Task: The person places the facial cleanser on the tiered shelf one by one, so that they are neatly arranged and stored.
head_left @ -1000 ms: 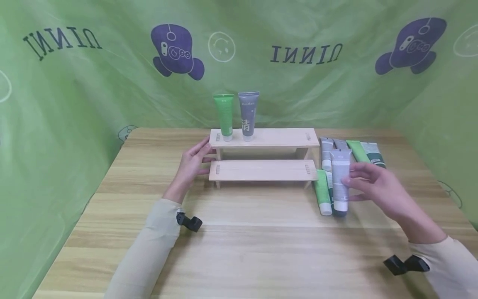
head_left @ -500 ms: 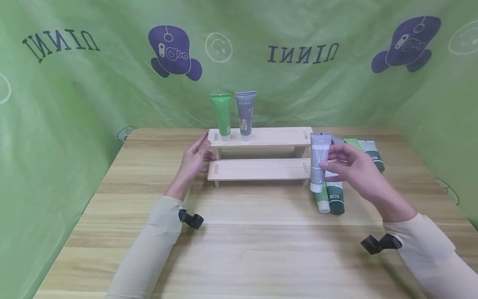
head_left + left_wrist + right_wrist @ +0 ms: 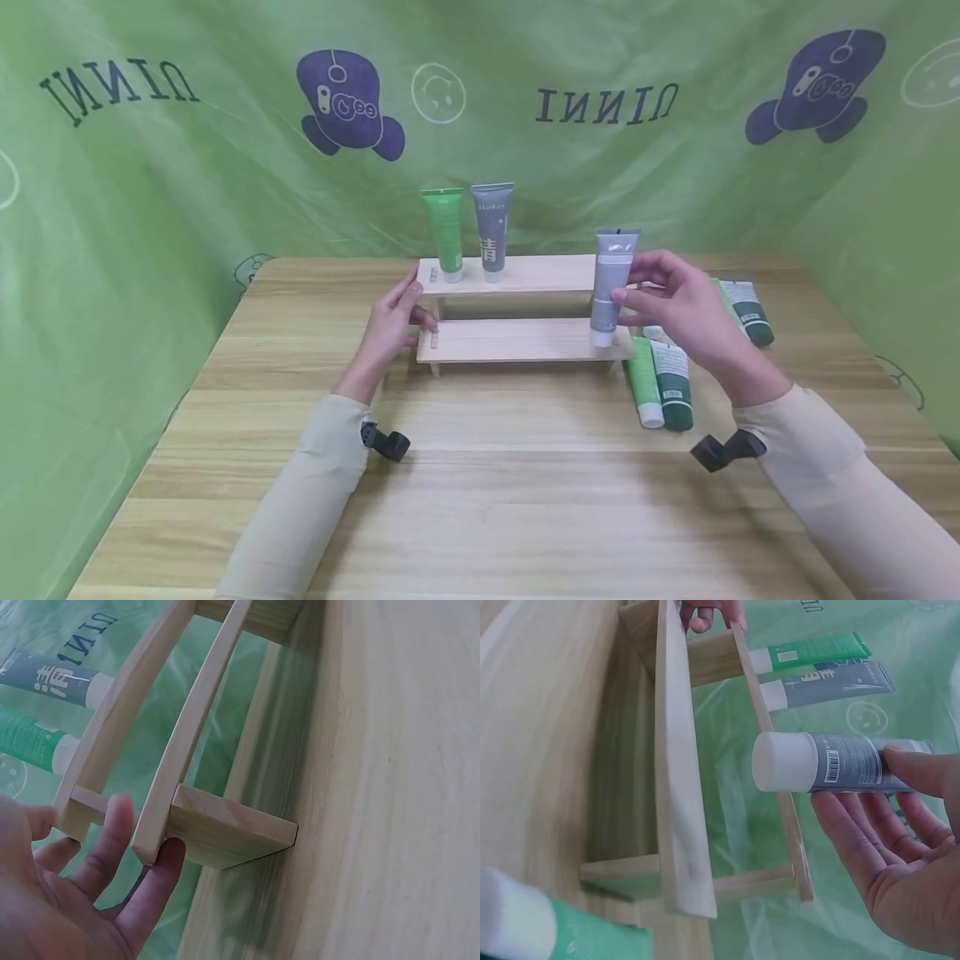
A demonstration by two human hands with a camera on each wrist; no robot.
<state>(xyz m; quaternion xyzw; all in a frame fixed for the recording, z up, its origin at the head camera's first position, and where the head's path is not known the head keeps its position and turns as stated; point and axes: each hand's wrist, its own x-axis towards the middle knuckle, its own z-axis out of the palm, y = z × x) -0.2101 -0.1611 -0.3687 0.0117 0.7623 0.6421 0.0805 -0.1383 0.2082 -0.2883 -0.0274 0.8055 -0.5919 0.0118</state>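
Note:
My right hand (image 3: 678,308) pinches a grey-blue squeeze tube (image 3: 612,279) between thumb and fingers, its white cap (image 3: 784,761) pointing down. In the head view the tube overlaps the right end of the two-tier wooden stand (image 3: 525,340). My left hand (image 3: 390,321) grips the stand's left end; in the left wrist view, the thumb and a finger hold the upper shelf (image 3: 124,712), and another finger lies under the lower one. Two tubes stand upright on the upper shelf, cap down: a green tube (image 3: 447,233) at the left and a darker grey-blue tube (image 3: 492,229) beside it.
Right of the stand, a light green tube (image 3: 643,387) and a white-and-dark-green tube (image 3: 672,387) lie on the wooden table (image 3: 525,500). More tubes lie behind my right hand, including another white-and-dark-green tube (image 3: 750,312). A green printed curtain (image 3: 585,183) surrounds the table.
My right hand has carried the grey-blue tube left and away from me, from over the lying tubes to the stand's right end. The left hand stays on the stand.

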